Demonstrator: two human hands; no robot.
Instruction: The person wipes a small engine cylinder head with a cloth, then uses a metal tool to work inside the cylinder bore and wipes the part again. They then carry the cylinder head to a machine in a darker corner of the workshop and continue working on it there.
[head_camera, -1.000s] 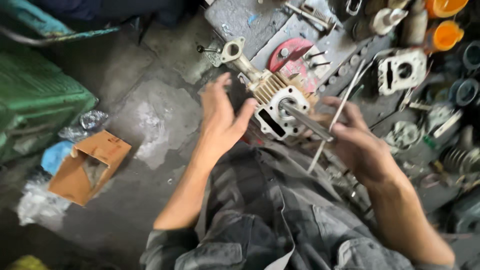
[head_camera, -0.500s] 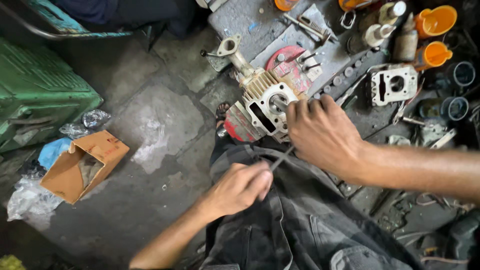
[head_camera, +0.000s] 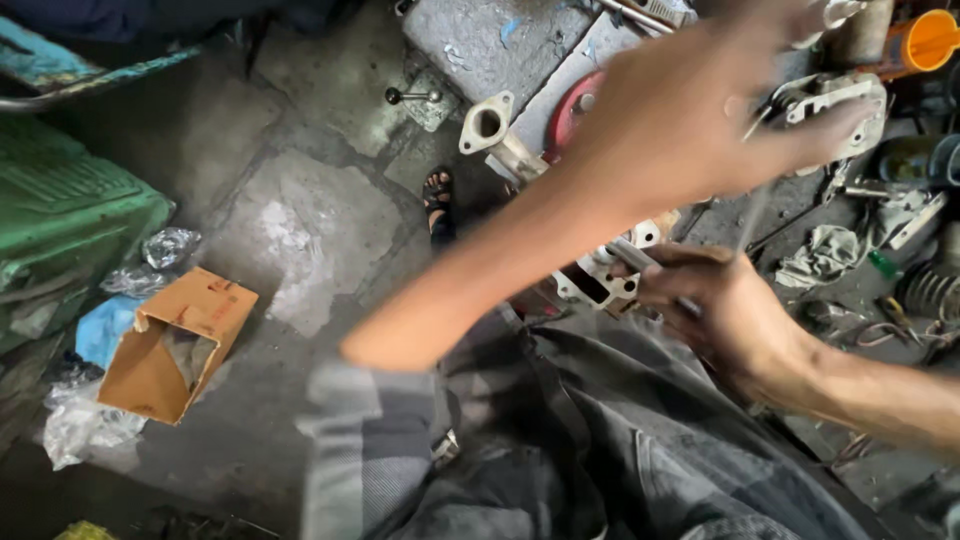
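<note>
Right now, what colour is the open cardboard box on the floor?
Brown cardboard box, in the head view.

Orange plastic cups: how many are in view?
1: an orange plastic cup at the top right edge, beyond the blurred left hand. Others may be hidden behind that hand.

I have one view only, from the camera on the person's head. It looks steeply down past the lap to the concrete floor (head_camera: 300, 230), close enough that the raised left hand (head_camera: 690, 110) blurs and covers much of the upper right.
</note>
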